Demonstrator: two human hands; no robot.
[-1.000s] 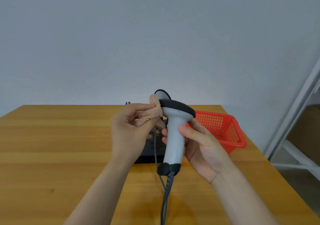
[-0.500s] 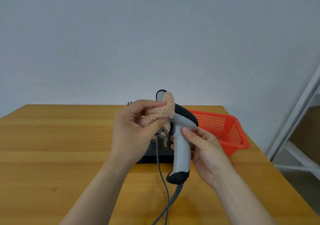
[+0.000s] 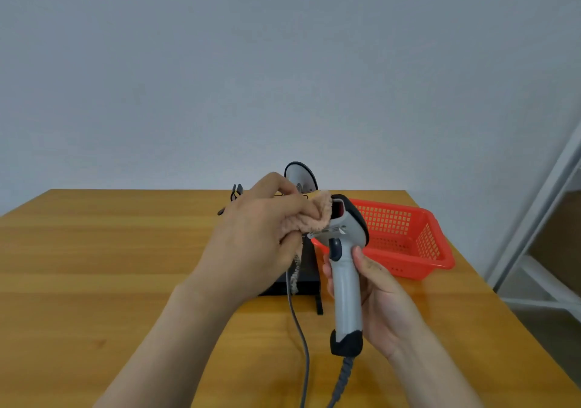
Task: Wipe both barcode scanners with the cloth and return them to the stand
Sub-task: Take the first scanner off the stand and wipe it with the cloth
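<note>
1. We see the grey pistol-shaped barcode scanner (image 3: 344, 285) held upright over the middle of the wooden table (image 3: 94, 266).
2. The right hand (image 3: 380, 304) grips its handle, thumb on one side and fingertips on the other.
3. The left hand (image 3: 257, 237), its wrist bent inward, pinches a bunched peach fluffy cloth (image 3: 317, 215) against the scanner's head.
4. Toward the far edge, a second grey scanner (image 3: 300, 175) rises above the black stand (image 3: 309, 278).
5. A red plastic mesh basket (image 3: 408, 241) sits near the right edge.

You have the grey scanner (image 3: 344, 282) upright and cabled, its red window touching the bunched peach cloth (image 3: 317, 215). The second scanner (image 3: 298, 173) shows behind, above the black stand (image 3: 309, 277).
</note>
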